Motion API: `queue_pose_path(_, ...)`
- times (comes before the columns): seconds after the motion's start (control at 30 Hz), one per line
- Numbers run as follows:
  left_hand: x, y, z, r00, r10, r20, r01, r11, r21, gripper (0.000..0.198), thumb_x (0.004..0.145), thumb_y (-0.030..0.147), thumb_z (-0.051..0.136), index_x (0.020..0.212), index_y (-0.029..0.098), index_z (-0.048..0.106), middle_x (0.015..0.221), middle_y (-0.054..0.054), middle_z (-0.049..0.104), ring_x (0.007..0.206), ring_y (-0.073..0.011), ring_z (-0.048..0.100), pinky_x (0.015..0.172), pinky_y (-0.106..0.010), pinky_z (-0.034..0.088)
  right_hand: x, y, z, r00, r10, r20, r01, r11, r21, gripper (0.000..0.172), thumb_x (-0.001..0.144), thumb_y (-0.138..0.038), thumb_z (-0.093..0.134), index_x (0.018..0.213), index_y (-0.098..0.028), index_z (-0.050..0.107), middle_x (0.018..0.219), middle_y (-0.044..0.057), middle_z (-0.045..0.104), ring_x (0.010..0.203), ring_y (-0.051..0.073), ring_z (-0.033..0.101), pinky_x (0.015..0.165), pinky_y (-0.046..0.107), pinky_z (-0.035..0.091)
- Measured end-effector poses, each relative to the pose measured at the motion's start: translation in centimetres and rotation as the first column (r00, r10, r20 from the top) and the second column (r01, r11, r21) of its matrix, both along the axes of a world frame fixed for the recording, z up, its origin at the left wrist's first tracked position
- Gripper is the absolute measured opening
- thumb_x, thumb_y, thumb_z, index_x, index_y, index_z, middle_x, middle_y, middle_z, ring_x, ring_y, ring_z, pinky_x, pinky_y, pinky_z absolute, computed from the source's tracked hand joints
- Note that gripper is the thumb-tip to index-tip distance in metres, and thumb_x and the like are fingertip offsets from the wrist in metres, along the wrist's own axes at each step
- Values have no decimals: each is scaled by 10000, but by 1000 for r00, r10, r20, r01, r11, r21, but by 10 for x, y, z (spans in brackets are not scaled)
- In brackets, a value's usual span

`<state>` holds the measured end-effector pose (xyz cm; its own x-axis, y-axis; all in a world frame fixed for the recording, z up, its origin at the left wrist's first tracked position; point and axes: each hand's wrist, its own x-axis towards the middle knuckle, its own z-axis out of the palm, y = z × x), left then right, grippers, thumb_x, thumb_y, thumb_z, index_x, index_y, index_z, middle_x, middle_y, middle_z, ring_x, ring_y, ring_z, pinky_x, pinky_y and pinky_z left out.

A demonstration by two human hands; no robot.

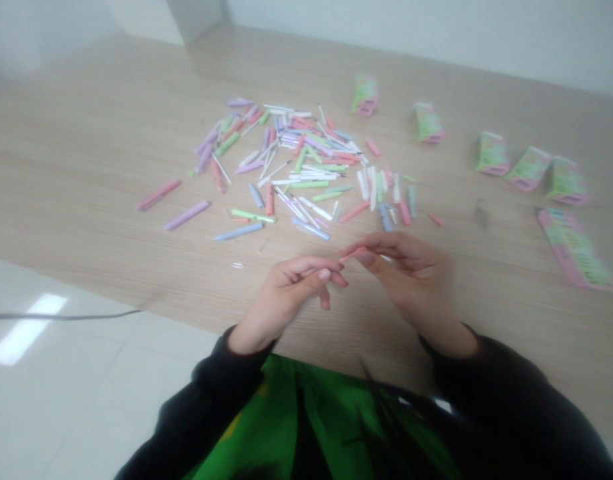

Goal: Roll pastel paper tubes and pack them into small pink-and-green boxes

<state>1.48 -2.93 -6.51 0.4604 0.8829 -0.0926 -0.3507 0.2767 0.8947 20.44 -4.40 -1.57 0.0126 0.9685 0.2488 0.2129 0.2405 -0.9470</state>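
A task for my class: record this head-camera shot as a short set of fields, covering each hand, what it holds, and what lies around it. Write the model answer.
left hand: left hand, fingertips beside one end of a pink stick
right hand: right hand, pinching that pink stick
nearby: loose heap of pastel sticks on a wood-grain table
further right: small green-and-pink boxes, flat green-and-pink carton
floor: dark cable across white tiles
clothing: black sleeves
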Motion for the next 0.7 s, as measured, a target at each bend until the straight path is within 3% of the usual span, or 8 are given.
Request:
queue_pose_path(0.13, -1, 0, -1, 1000, 5, -10, -5, 1000, 4, 180, 919, 314, 743, 1029, 184, 800, 911, -65, 792, 601, -100, 618, 599, -236, 509, 3, -1, 5, 998, -11, 66, 10, 1000, 14, 19, 903, -295, 765, 921, -294, 771, 925, -6, 815, 861, 199, 770, 881, 378, 618)
queue_pose_path(0.27, 0, 1, -2, 1000, -20, 20, 19, 999, 47, 145, 943, 282, 717, 1027, 203, 804, 918, -41, 785, 606, -79, 607, 588, -207, 505, 3, -2, -4, 989, 18, 146, -21, 1000, 18, 34, 922, -315, 740, 924, -309, 772, 939, -6, 818, 894, 222, 772, 930, 431, 605)
queue_pose_path(0.53, 0, 1, 4, 999, -33, 10, 32, 997, 69, 125, 945, 245, 712, 992, 189, 813, 871, -25, 783, 577, -60, 579, 579, -186, 505, 1, -1, -7, 996, 83, -17, -83, 997, -7, 38, 911, -265, 754, 949, -264, 757, 940, -16, 823, 854, 169, 791, 839, 299, 634)
queue_pose_path(0.7, 0, 0, 5, 1000, -30, -5, 31, 997, 76, 127, 956, 239, 699, 995, 193, 810, 873, -20, 782, 575, -51, 574, 592, -181, 505, -1, -1, -6, 997, 76, -10, -75, 997, 14, 58, 906, -211, 754, 947, -252, 749, 918, -22, 819, 855, 147, 786, 843, 268, 624)
